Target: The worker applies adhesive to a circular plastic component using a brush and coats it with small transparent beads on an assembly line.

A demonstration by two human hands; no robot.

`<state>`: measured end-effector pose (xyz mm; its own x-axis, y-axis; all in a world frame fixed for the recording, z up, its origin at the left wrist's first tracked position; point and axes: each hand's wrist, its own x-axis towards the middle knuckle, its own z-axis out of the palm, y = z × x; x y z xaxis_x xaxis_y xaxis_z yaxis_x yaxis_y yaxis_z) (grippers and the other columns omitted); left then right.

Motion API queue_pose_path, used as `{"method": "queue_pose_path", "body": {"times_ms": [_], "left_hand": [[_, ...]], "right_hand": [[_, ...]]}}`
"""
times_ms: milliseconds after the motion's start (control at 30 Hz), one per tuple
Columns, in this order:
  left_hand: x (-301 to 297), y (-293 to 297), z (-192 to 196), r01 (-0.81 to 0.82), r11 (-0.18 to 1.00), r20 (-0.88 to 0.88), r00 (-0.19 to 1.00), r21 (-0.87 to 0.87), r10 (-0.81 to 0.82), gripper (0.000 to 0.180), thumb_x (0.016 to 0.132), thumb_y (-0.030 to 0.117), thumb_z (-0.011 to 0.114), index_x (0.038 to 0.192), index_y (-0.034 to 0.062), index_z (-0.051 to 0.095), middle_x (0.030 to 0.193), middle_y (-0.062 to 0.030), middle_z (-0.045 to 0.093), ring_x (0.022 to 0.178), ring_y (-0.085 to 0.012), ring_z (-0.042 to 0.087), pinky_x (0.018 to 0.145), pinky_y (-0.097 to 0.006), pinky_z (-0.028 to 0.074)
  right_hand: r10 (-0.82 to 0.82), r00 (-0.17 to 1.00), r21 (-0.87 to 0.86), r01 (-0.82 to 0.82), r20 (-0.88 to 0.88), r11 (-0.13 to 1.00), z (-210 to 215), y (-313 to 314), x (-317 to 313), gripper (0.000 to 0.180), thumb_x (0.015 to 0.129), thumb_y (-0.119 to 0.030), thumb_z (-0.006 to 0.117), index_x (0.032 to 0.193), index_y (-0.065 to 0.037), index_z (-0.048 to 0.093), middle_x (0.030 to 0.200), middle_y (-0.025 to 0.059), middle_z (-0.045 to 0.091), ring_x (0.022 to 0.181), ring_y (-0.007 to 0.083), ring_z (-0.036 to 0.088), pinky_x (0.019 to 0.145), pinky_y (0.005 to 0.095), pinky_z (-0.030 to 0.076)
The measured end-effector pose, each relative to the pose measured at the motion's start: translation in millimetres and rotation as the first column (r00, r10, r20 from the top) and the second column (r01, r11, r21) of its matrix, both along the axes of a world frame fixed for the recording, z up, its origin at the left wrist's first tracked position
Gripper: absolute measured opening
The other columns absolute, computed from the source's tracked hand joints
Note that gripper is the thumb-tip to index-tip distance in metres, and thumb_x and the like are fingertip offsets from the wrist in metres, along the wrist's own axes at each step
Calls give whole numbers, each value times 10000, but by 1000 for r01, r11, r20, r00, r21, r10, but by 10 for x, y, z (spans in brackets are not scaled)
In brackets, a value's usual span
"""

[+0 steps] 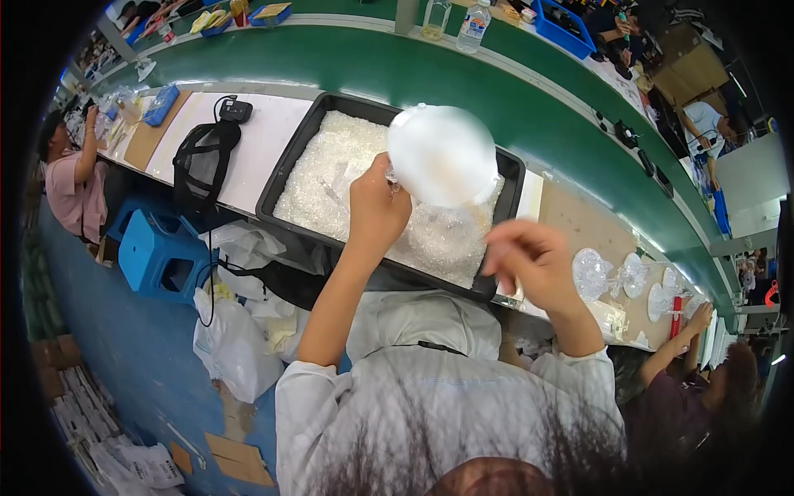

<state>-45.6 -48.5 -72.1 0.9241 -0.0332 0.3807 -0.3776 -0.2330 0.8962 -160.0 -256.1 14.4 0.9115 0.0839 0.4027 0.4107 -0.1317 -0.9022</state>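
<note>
Nearest the camera is the person's own white smock (430, 397), both forearms rising from it. The right hand (529, 260) hangs over the near right corner of the tray (285, 178), fingers loosely curled and blurred (whether anything small is pinched in them I cannot tell). The left hand (376, 207) is clamped on the rim of a clear round disc (442, 155), holding it up, tilted, above the tray's far right part; the disc looks frosted white and hides part of the tray's far wall.

The tray is black, sits on the bench (256, 140) and is filled with small clear plastic bits (339, 174). Left of it on the white bench top lies a black strap bag (198, 161) with a small black device (236, 109) just behind it. Under the bench edge are white plastic bags (236, 339) and a blue stool (161, 256) on the blue floor.

To the right along the bench lie several more clear discs (591, 273), near another person's arm (682, 339). At far left a person in pink (74, 178) sits at the same bench. Beyond the tray runs a green conveyor belt (413, 70), and on its far side stand two bottles (455, 21) and a blue bin (566, 29).
</note>
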Motion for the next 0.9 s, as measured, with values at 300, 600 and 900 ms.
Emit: {"method": "queue_pose_path", "body": {"times_ms": [300,600,900], "left_hand": [[-36,28,-23,-98,989,71,993,115,91,279,834,36,675,1092,-28,590,868,-234,682,760,-375,687,672,-419,526],[-80,20,-41,-68,988,85,995,137,57,273,845,46,675,1093,-26,585,846,-226,671,724,-364,681,651,-417,521],[-29,9,-18,-92,985,49,995,149,86,271,843,42,675,1091,-20,585,840,-210,673,700,-351,677,635,-414,516]], "right_hand": [[-1,939,5,-1,343,1000,-66,91,85,163,974,2,490,1115,32,567,766,118,645,550,146,593,491,259,489],[201,911,226,-124,-360,966,89,310,148,175,949,-107,519,1015,31,605,847,183,661,615,233,645,492,295,532],[273,945,137,-251,-179,958,-65,213,108,468,1010,-414,454,1094,10,634,1011,202,643,767,250,671,516,296,526]]}}
